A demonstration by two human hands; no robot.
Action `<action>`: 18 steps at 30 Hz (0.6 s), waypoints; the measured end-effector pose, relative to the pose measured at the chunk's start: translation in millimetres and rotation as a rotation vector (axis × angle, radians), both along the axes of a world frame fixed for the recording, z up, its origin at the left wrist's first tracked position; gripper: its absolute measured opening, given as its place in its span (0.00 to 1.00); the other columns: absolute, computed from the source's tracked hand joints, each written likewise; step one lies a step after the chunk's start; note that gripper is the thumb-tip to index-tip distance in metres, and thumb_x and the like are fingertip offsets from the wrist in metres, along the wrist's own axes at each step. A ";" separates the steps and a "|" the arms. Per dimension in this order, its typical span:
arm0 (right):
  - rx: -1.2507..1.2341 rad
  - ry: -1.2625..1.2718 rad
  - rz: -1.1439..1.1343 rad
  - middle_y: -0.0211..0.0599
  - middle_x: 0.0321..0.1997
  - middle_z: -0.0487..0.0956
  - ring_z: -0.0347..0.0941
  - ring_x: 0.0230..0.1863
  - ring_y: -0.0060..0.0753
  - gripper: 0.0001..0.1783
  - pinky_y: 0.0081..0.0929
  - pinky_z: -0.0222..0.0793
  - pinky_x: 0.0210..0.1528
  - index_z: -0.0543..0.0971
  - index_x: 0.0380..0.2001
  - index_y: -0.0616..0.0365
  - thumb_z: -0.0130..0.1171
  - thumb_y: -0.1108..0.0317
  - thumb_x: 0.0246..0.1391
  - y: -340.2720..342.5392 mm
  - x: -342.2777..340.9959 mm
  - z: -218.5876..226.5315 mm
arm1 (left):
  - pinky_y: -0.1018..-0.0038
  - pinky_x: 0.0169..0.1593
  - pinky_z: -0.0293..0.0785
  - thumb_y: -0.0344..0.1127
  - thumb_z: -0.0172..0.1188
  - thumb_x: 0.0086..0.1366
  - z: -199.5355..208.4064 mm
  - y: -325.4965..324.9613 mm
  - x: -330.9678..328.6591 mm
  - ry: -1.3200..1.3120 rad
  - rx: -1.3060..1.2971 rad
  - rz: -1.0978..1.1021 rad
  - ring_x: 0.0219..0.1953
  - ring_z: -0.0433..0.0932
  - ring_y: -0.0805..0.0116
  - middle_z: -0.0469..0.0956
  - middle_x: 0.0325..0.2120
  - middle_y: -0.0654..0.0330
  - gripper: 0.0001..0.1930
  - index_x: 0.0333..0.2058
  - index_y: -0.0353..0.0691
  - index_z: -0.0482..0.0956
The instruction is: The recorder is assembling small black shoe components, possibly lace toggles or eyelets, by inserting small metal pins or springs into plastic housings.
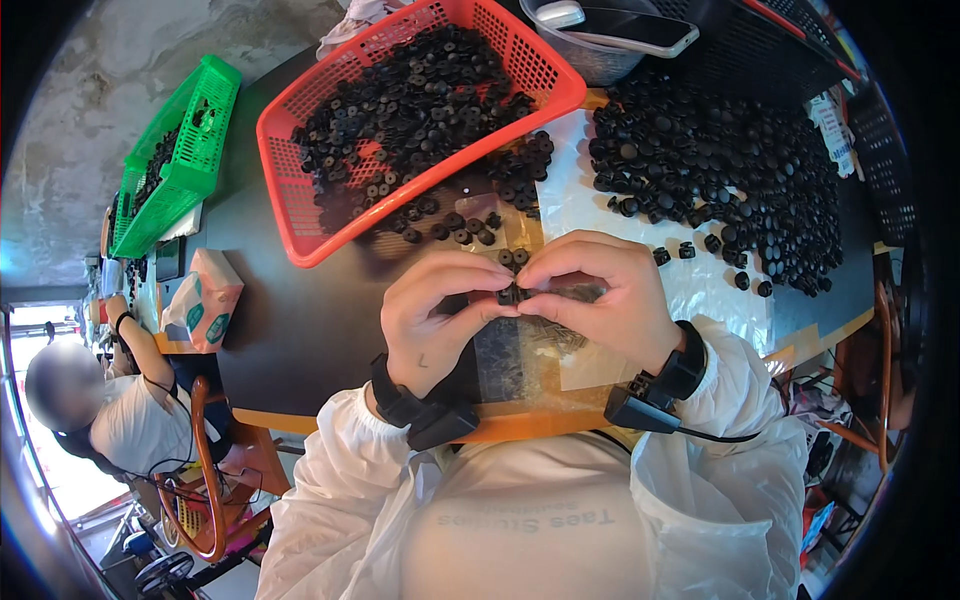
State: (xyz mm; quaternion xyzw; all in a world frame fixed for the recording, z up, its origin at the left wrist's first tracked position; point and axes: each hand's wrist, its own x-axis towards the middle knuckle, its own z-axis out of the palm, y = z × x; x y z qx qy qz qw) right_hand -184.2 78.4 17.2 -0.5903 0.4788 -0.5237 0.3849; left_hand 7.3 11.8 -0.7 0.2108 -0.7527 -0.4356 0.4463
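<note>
Left hand [425,310] and right hand [620,305]: fingertips clamped on one small black part [509,296] at dial centre — opposed, apparently for two-sided control. Red basket [275,162] at 11 o'clock, black cap heap [720,175] at 2 — presumably placed for short reach.
</note>
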 end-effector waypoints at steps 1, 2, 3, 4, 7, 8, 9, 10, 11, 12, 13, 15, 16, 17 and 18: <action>-0.003 -0.003 0.004 0.35 0.33 0.80 0.78 0.32 0.25 0.11 0.21 0.75 0.36 0.82 0.33 0.61 0.69 0.76 0.42 -0.5 1.1 0.0 | 0.75 0.37 0.77 0.20 0.69 0.48 -0.2 -0.3 0.7 -0.003 -0.003 0.004 0.36 0.79 0.64 0.80 0.35 0.52 0.13 0.35 0.33 0.80; 0.016 -0.033 -0.002 0.36 0.33 0.80 0.78 0.33 0.25 0.11 0.20 0.75 0.36 0.82 0.33 0.61 0.69 0.76 0.42 -0.8 2.3 0.0 | 0.75 0.37 0.77 0.21 0.69 0.48 -0.8 -0.8 1.7 -0.017 -0.018 0.009 0.36 0.79 0.64 0.80 0.35 0.53 0.13 0.35 0.33 0.81; 0.027 -0.066 0.000 0.36 0.33 0.80 0.78 0.33 0.24 0.11 0.20 0.74 0.36 0.82 0.33 0.61 0.69 0.76 0.42 -3.5 4.8 0.6 | 0.75 0.37 0.77 0.21 0.69 0.48 0.6 -2.4 4.0 -0.035 -0.041 0.023 0.35 0.79 0.64 0.80 0.35 0.53 0.13 0.35 0.34 0.81; 0.013 -0.073 0.016 0.36 0.33 0.80 0.78 0.33 0.24 0.11 0.20 0.74 0.36 0.82 0.33 0.61 0.69 0.76 0.42 -3.3 5.6 0.7 | 0.75 0.37 0.77 0.21 0.69 0.48 2.3 -1.9 4.1 -0.042 -0.056 0.038 0.35 0.79 0.64 0.80 0.35 0.53 0.13 0.35 0.34 0.81; 0.127 -0.111 -0.030 0.35 0.33 0.81 0.78 0.34 0.23 0.11 0.20 0.74 0.37 0.81 0.32 0.62 0.69 0.77 0.42 3.3 4.9 2.8 | 0.75 0.36 0.76 0.24 0.70 0.48 5.8 1.6 1.4 -0.045 -0.006 -0.005 0.34 0.80 0.66 0.80 0.34 0.55 0.13 0.35 0.36 0.82; 0.156 -0.128 -0.009 0.35 0.34 0.80 0.78 0.36 0.24 0.11 0.20 0.74 0.39 0.81 0.32 0.63 0.69 0.78 0.42 4.8 4.2 4.1 | 0.75 0.36 0.76 0.25 0.70 0.48 4.7 2.3 1.7 -0.051 -0.002 -0.006 0.34 0.80 0.66 0.80 0.34 0.56 0.13 0.36 0.36 0.82; 0.164 -0.184 0.009 0.36 0.35 0.79 0.77 0.37 0.25 0.11 0.20 0.74 0.40 0.81 0.32 0.63 0.69 0.79 0.42 5.8 3.5 1.6 | 0.75 0.35 0.76 0.27 0.70 0.48 2.0 4.4 0.2 -0.035 0.001 -0.003 0.34 0.79 0.65 0.80 0.34 0.57 0.13 0.36 0.37 0.82; 0.180 -0.232 0.021 0.36 0.36 0.79 0.77 0.38 0.25 0.11 0.20 0.74 0.40 0.81 0.33 0.64 0.68 0.81 0.42 7.6 2.8 1.2 | 0.74 0.37 0.76 0.25 0.72 0.47 3.3 6.4 -0.6 -0.027 0.028 -0.023 0.35 0.80 0.64 0.80 0.33 0.53 0.13 0.33 0.34 0.81; 0.164 -0.235 0.042 0.36 0.36 0.79 0.77 0.38 0.25 0.11 0.20 0.74 0.40 0.81 0.33 0.64 0.68 0.81 0.42 8.5 2.9 -0.1 | 0.74 0.37 0.76 0.25 0.72 0.46 4.8 8.4 -0.6 -0.015 0.033 -0.017 0.35 0.80 0.64 0.81 0.34 0.54 0.13 0.33 0.35 0.82; 0.173 -0.287 0.048 0.37 0.37 0.78 0.76 0.39 0.26 0.12 0.20 0.74 0.41 0.80 0.33 0.64 0.68 0.82 0.42 9.3 2.0 -3.2 | 0.74 0.37 0.76 0.25 0.72 0.46 4.8 9.4 -1.6 -0.002 0.044 -0.014 0.35 0.80 0.64 0.81 0.34 0.54 0.14 0.33 0.35 0.82; 0.185 -0.338 0.054 0.37 0.37 0.78 0.76 0.39 0.27 0.12 0.21 0.73 0.42 0.80 0.33 0.65 0.67 0.83 0.42 8.4 1.7 -5.6 | 0.74 0.37 0.76 0.25 0.72 0.46 3.8 8.7 -2.8 -0.004 0.033 0.000 0.35 0.80 0.64 0.81 0.34 0.54 0.14 0.33 0.35 0.82; 0.190 -0.360 0.058 0.37 0.37 0.78 0.76 0.39 0.27 0.12 0.21 0.73 0.43 0.80 0.33 0.65 0.66 0.84 0.43 8.1 1.2 -9.5 | 0.74 0.37 0.76 0.24 0.73 0.45 1.2 8.4 -4.7 0.037 -0.059 -0.006 0.35 0.80 0.64 0.80 0.33 0.55 0.14 0.33 0.35 0.82; 0.203 -0.381 0.046 0.37 0.37 0.78 0.76 0.39 0.27 0.11 0.21 0.72 0.44 0.80 0.34 0.65 0.65 0.84 0.43 10.1 0.9 -10.5 | 0.74 0.37 0.76 0.24 0.73 0.45 2.4 8.4 -4.6 0.040 -0.052 -0.008 0.35 0.80 0.64 0.80 0.33 0.55 0.14 0.33 0.35 0.82; 0.211 -0.378 0.038 0.37 0.37 0.78 0.76 0.39 0.27 0.11 0.21 0.72 0.44 0.80 0.34 0.65 0.65 0.84 0.43 8.5 2.1 -9.4 | 0.75 0.36 0.76 0.25 0.72 0.45 5.5 7.2 -4.2 0.030 -0.048 0.024 0.34 0.79 0.65 0.80 0.33 0.56 0.15 0.34 0.36 0.82; 0.252 -0.401 0.053 0.37 0.37 0.78 0.76 0.39 0.26 0.11 0.21 0.72 0.44 0.80 0.34 0.65 0.65 0.84 0.44 6.8 3.1 -5.8 | 0.75 0.34 0.76 0.25 0.72 0.45 6.5 8.5 -5.1 0.026 -0.031 0.046 0.33 0.79 0.65 0.80 0.33 0.57 0.15 0.34 0.37 0.82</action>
